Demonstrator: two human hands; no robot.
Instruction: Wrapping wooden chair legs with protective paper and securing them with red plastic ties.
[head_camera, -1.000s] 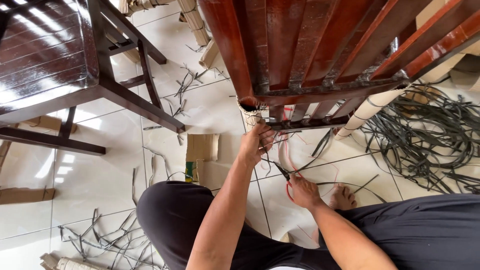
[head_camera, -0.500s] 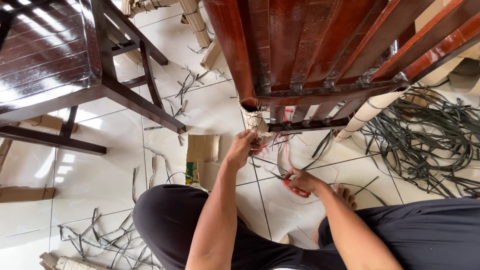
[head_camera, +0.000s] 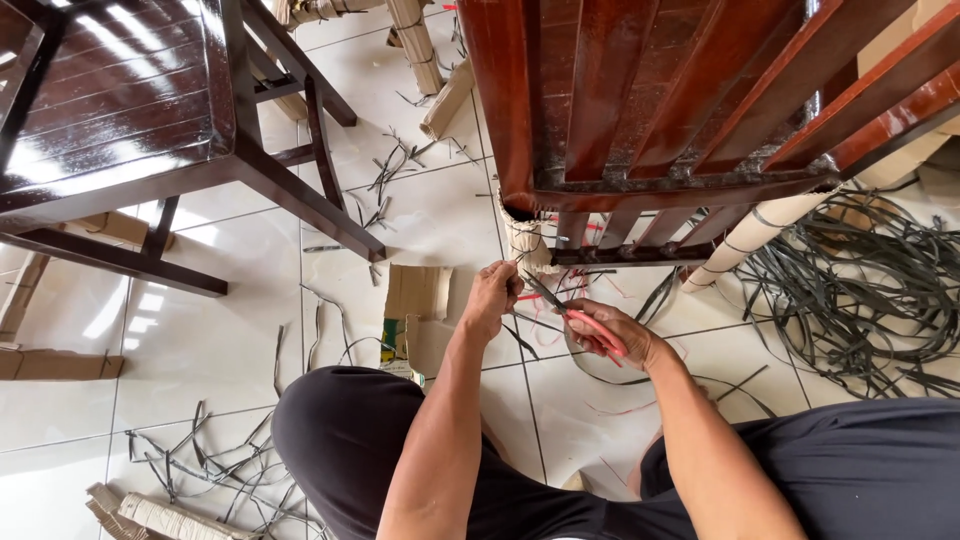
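Two hands at wrapped chair leg | left hand pinches strap end taut | right hand closed round red-handled cutters (tips aimed at strap) | offcuts litter floor

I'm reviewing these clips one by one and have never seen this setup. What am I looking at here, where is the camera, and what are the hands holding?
The camera sits on a person's head, looking down at their own bare hands and dark-trousered legs. The right hand grips red-handled pliers. The left hand pinches something thin, too small to identify, beside the paper-wrapped leg of a glossy reddish-brown slatted wooden piece of furniture. On the white tiled floor lie a tangle of dark plastic strapping, cardboard scraps, and a dark wooden chair.
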